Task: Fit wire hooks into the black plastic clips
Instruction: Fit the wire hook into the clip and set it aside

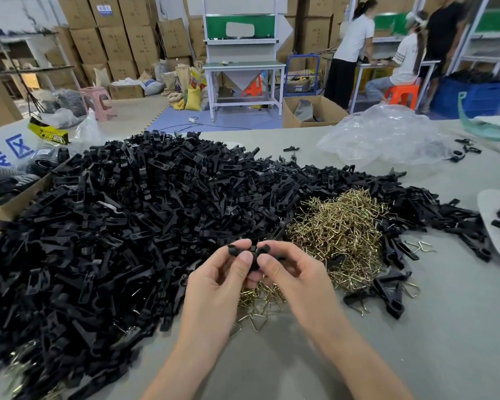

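A black plastic clip (253,251) is held up over the grey table (416,327), pinched from both sides. My left hand (217,287) grips its left half with thumb and fingers, and my right hand (295,281) grips its right half the same way. Whether a wire hook sits in this clip is hidden by my fingers. A huge heap of black clips (133,220) covers the left and middle of the table. A mound of brass-coloured wire hooks (338,226) lies just right of my hands, with more hooks (260,301) under them.
Several assembled clips (384,293) lie to the right of the hooks. A clear plastic bag (387,137) lies at the far right, a cardboard box (9,203) at the left edge. Beyond the table are workbenches, stacked cartons and several people.
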